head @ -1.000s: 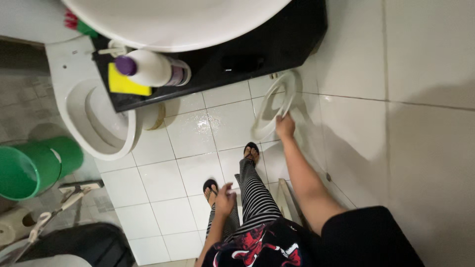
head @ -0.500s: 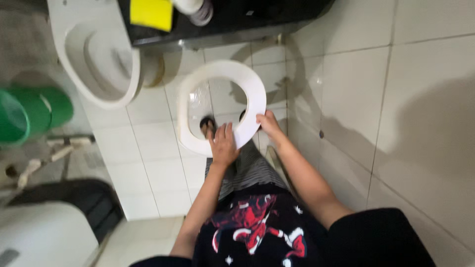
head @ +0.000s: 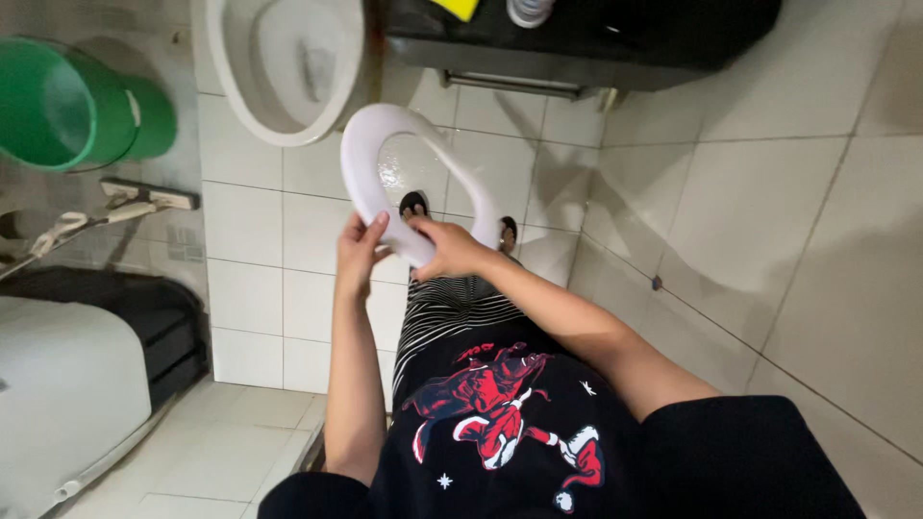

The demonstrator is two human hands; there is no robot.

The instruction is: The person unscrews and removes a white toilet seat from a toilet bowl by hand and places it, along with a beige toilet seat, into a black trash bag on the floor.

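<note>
Toilet seat [head: 385,144], white, loose ring, held in the air over the tiled floor [head: 260,250], just short of the toilet bowl [head: 279,67]. Half a second ago it hung lower, nearer the legs; it has since tipped and swung toward the bowl. Left hand [head: 358,252] closed on the seat's near edge, right hand [head: 450,252] gripping beside it. Green bucket [head: 58,101] stands left of the bowl, mop [head: 106,207] below it. Dark surface [head: 596,34] right of the bowl.
</note>
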